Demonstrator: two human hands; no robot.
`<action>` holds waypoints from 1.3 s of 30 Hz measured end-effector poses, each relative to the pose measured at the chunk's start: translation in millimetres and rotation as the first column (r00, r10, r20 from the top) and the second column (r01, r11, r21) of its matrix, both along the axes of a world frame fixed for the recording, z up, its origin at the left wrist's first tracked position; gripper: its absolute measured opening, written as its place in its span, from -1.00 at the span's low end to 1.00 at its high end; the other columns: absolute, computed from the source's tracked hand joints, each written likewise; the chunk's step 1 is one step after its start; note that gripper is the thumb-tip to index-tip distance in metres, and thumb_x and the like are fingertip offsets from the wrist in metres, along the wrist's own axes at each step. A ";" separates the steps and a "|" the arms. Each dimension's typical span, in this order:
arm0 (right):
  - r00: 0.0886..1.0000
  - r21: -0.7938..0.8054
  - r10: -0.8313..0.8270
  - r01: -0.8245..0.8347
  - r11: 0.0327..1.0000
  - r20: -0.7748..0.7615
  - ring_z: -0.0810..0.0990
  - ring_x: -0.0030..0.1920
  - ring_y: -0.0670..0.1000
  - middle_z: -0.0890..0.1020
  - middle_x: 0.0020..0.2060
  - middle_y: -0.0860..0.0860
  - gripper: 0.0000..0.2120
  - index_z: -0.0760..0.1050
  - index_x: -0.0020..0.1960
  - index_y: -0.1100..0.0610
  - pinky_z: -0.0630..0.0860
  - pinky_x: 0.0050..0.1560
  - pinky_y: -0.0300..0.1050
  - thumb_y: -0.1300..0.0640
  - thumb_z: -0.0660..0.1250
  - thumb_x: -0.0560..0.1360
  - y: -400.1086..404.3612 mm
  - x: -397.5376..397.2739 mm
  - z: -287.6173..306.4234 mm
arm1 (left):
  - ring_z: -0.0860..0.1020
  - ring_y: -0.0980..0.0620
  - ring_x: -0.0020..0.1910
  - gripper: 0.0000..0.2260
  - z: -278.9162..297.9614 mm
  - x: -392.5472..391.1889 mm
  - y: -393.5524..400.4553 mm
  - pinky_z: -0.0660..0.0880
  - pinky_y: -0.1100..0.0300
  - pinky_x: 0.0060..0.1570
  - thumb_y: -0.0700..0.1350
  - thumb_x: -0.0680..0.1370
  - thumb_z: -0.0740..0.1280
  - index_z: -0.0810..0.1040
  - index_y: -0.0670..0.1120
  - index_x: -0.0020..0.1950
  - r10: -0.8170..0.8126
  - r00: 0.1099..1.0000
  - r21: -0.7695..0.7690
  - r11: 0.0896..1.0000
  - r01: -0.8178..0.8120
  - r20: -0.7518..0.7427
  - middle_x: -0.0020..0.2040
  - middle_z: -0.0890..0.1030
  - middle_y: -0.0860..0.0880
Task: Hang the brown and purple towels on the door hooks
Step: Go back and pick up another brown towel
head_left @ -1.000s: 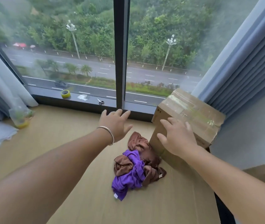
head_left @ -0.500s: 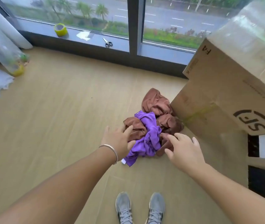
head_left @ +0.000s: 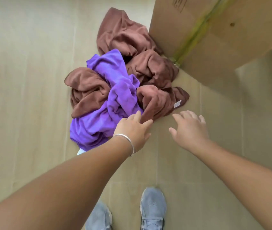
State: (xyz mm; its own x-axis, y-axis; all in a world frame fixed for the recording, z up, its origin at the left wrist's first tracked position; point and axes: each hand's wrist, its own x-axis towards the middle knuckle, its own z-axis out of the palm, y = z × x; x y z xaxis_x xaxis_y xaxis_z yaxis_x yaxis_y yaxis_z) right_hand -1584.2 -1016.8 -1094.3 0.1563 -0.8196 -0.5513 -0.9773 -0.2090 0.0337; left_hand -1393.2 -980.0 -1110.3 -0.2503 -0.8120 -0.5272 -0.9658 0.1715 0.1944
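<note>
The brown towel (head_left: 123, 35) and the purple towel (head_left: 113, 90) are lying crumpled together in one heap on the floor (head_left: 24, 80), pushed against the corner of a cardboard box (head_left: 214, 30). The purple one is running through the middle of the heap, its length going roughly from the far side toward the person, and the brown one is bulging out around it on the left, the far side and the right.

The left hand (head_left: 132, 130) is reaching in with its fingers (head_left: 137, 115) straight and loosely spread, gripping nothing; the tips are lying right at the near edge of the heap, where purple meets a brown fold, and whether they are actually touching cloth is hard to tell. The right hand (head_left: 190, 128) is hanging open beside it, fingers spread, over bare floor just to the right of the heap and near the brown corner with the white tag (head_left: 177, 103).

So the heap is lying straight ahead of both hands, and the left is the nearer. The purple towel is sitting directly under the left fingertips, while the tagged brown corner is lying ahead and slightly left of the right hand. A grey shoe (head_left: 152, 208) is standing below the arms. No door hooks are showing, so the hanging is probably still some way off.
</note>
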 end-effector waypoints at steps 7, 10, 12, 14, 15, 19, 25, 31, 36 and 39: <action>0.998 0.003 -0.057 0.057 0.998 0.035 0.14 0.48 0.06 0.35 0.40 0.04 -0.54 0.34 0.37 0.00 0.04 0.47 0.20 -0.13 0.24 0.53 13.9 -23.1 -24.6 | 0.34 -0.02 0.32 -0.58 -30.5 -19.2 -19.2 0.35 0.03 0.11 0.16 0.61 0.10 0.36 -0.04 0.37 0.017 1.000 -0.063 0.998 -0.017 0.005 0.30 0.40 0.01; 0.997 0.015 -0.058 0.057 0.998 0.056 0.12 0.49 0.05 0.33 0.41 0.02 -0.54 0.32 0.38 -0.02 0.03 0.47 0.19 -0.13 0.22 0.53 20.7 -18.9 13.3 | 0.34 -0.01 0.31 -0.58 9.5 -8.4 -8.7 0.34 0.04 0.14 0.17 0.60 0.10 0.36 -0.04 0.36 0.009 1.000 -0.074 0.997 -0.009 0.001 0.28 0.40 0.01; 0.997 0.031 -0.039 0.037 0.999 0.064 0.10 0.50 0.05 0.32 0.42 0.02 -0.53 0.30 0.40 -0.02 0.01 0.48 0.18 -0.14 0.21 0.54 23.4 -9.1 45.1 | 0.33 -0.01 0.32 -0.57 43.0 3.1 -2.2 0.34 0.04 0.16 0.18 0.60 0.10 0.36 -0.04 0.36 0.034 0.999 -0.063 0.997 -0.034 -0.006 0.28 0.40 -0.01; 0.997 0.034 -0.006 0.004 0.999 0.079 0.09 0.50 0.05 0.31 0.41 0.01 -0.53 0.28 0.41 -0.03 0.00 0.48 0.17 -0.15 0.20 0.54 24.4 5.6 78.3 | 0.33 -0.02 0.33 -0.55 79.1 19.1 4.8 0.34 0.04 0.19 0.18 0.60 0.09 0.36 -0.04 0.38 0.078 0.997 -0.057 0.995 -0.078 -0.011 0.30 0.41 -0.01; 0.996 0.030 0.017 -0.020 0.999 0.088 0.10 0.50 0.05 0.32 0.41 0.00 -0.52 0.28 0.41 -0.04 0.00 0.48 0.17 -0.15 0.20 0.54 24.4 14.6 94.2 | 0.33 -0.02 0.33 -0.56 97.2 28.8 9.3 0.34 0.04 0.19 0.18 0.60 0.09 0.36 -0.04 0.37 0.100 0.995 -0.053 0.994 -0.100 -0.013 0.30 0.41 -0.01; 0.984 0.011 0.136 -0.138 0.990 0.111 0.13 0.48 0.03 0.34 0.39 -0.03 -0.53 0.30 0.39 -0.06 0.03 0.47 0.15 -0.17 0.20 0.53 23.8 60.3 146.9 | 0.38 -0.02 0.28 -0.63 160.8 81.0 42.9 0.32 0.09 0.17 0.17 0.61 0.06 0.40 -0.01 0.28 0.188 0.982 -0.016 0.982 -0.188 -0.002 0.25 0.44 0.00; 0.911 -0.017 0.373 -0.376 0.926 0.177 0.17 0.45 -0.01 0.38 0.32 -0.08 -0.54 0.32 0.37 -0.08 0.05 0.46 0.13 -0.19 0.20 0.51 37.0 159.3 201.8 | 0.39 0.00 0.27 -0.67 222.6 184.8 146.6 0.31 0.15 0.18 0.10 0.64 0.01 0.39 0.03 0.31 0.432 0.900 0.020 0.901 -0.434 0.061 0.30 0.42 0.05; 0.783 -0.042 0.591 -0.596 0.802 0.195 0.24 0.40 0.01 0.43 0.26 -0.05 -0.54 0.33 0.35 -0.06 0.09 0.43 0.11 -0.20 0.20 0.51 92.7 255.6 224.9 | 0.21 -0.01 0.46 -0.52 243.9 262.4 268.7 0.27 0.09 0.33 0.15 0.62 0.07 0.16 0.04 0.52 0.705 0.674 0.057 0.680 -0.731 0.222 0.52 0.19 -0.03; 0.676 -0.015 0.725 -0.730 0.683 0.131 0.27 0.39 0.01 0.45 0.24 -0.06 -0.58 0.36 0.30 -0.06 0.19 0.38 0.08 -0.19 0.17 0.50 142.2 293.2 216.4 | 0.14 0.00 0.50 -0.50 225.9 270.9 341.6 0.23 0.10 0.35 0.17 0.62 0.06 0.11 0.07 0.54 0.768 0.595 0.126 0.583 -0.802 0.234 0.56 0.10 -0.03; 0.654 0.045 0.753 -0.756 0.653 0.073 0.23 0.42 0.01 0.43 0.28 -0.07 -0.58 0.35 0.32 -0.07 0.14 0.40 0.09 -0.18 0.17 0.51 163.0 295.3 203.8 | 0.11 0.01 0.51 -0.49 210.2 260.9 365.0 0.20 0.10 0.38 0.17 0.62 0.07 0.10 0.07 0.54 0.795 0.573 0.161 0.550 -0.819 0.198 0.56 0.10 -0.02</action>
